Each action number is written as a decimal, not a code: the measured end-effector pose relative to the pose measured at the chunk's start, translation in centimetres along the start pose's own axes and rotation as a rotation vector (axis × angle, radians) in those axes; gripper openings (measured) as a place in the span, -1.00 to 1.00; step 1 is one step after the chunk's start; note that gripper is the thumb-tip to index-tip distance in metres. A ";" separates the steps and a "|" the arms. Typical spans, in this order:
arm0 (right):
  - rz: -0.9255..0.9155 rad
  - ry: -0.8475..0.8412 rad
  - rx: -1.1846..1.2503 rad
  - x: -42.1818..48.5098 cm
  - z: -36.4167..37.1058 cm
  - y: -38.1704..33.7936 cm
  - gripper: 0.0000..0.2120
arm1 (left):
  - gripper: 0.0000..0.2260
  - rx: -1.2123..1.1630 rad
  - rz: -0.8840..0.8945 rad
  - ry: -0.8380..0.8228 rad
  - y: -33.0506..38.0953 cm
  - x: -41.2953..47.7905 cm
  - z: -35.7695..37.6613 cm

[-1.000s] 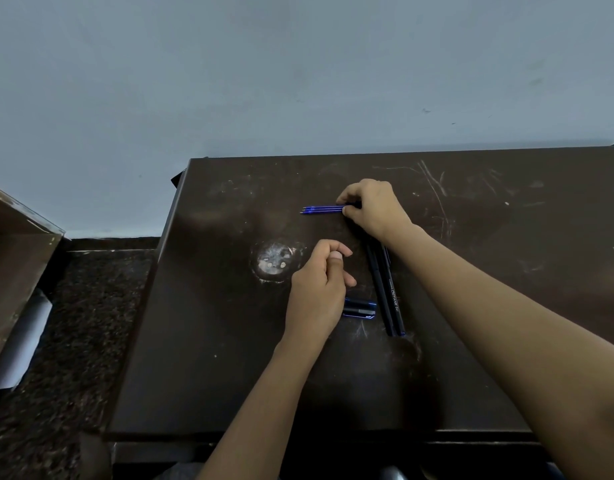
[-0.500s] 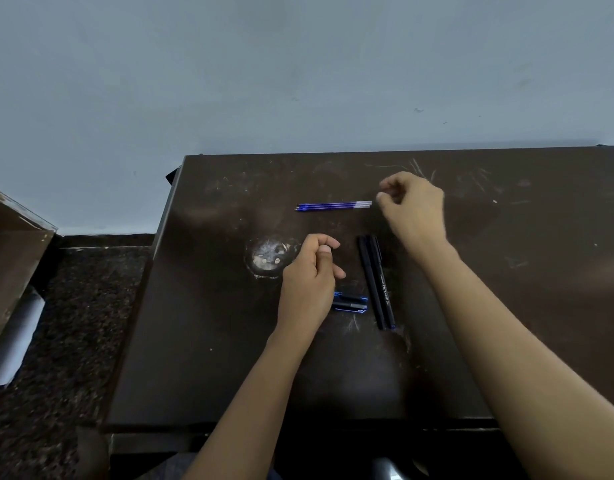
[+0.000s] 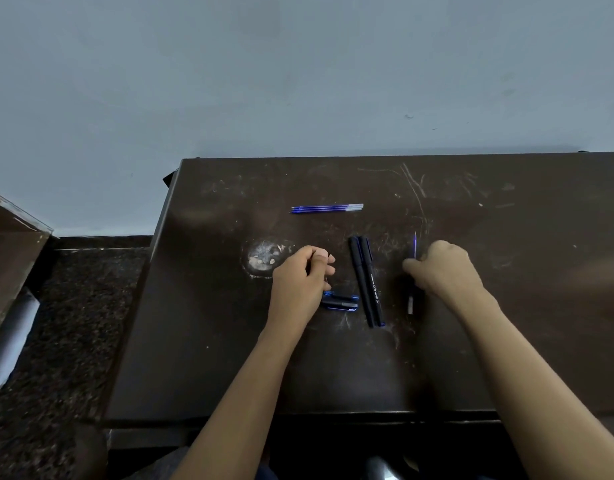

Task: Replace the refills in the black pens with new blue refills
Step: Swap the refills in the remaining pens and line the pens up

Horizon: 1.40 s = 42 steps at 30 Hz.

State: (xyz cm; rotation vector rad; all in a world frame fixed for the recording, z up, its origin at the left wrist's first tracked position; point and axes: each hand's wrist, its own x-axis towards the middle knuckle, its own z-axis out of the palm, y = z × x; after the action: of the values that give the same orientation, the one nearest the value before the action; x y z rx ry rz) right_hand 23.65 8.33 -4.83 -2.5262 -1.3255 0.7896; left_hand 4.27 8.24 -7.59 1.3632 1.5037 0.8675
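Two black pens (image 3: 366,282) lie side by side on the dark table (image 3: 506,341), pointing away from me. Several new blue refills (image 3: 326,208) lie in a row farther back. Just left of the pens sit dark pen caps with blue trim (image 3: 340,302). My right hand (image 3: 444,271) rests to the right of the pens and pinches a single blue refill (image 3: 415,244) held lengthwise, its pale end (image 3: 410,304) sticking out toward me. My left hand (image 3: 300,282) is curled above the caps; whether its fingers hold something small is hidden.
A round worn white patch (image 3: 264,258) marks the table left of my left hand. The table's left edge drops to a speckled dark floor (image 3: 63,323). A brown board (image 3: 11,258) leans at far left. A pale wall stands behind.
My right hand left the refill row at the back and came nearer, to the right of the pens, carrying one blue refill. My left hand stayed curled in place.
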 end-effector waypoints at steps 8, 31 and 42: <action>-0.281 0.009 1.164 -3.6 0.4 -4.0 -0.89 | -0.72 -0.148 0.028 -0.114 0.3 0.1 -0.1; -0.629 -0.122 -0.143 -3.9 4.3 -3.6 -0.85 | -0.82 -0.119 0.137 0.067 -0.7 0.8 -0.3; -0.732 -0.096 -0.308 -3.8 5.0 -4.0 -0.81 | -0.83 -0.046 0.173 0.077 -1.1 0.9 -0.4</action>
State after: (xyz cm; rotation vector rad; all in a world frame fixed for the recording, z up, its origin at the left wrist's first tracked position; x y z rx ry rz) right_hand 16.40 7.14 -6.09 -1.9280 -2.3359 0.5707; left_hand 3.53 9.01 -8.60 1.4563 1.4292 1.0671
